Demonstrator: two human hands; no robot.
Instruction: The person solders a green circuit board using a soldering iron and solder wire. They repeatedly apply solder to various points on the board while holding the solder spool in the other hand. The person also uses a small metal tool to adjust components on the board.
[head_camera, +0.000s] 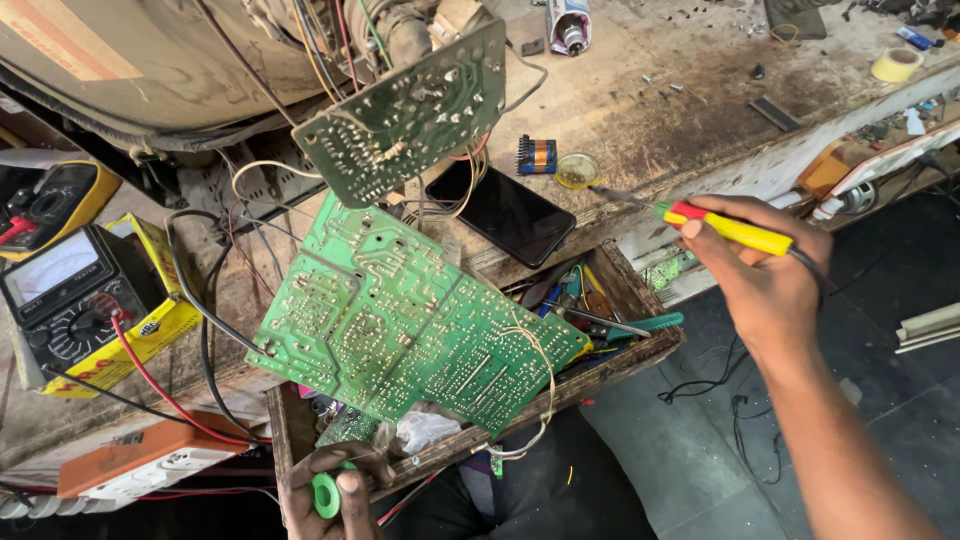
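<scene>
Wooden workbench (640, 110) is messy, with a big green circuit board (400, 320) leaning over an open drawer (640, 345). Right hand (760, 275) has its fingers wrapped around a yellow and red soldering iron (725, 227), its tip at a small round tin (577, 171). Left hand (325, 490) pinches a green spool (326, 495) below the board.

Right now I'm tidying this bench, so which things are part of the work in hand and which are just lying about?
In hand:
right hand holding yellow soldering iron
left hand holding green solder spool
large green circuit board
small flux tin

Lying about:
black phone
analog multimeter
tape roll
</scene>
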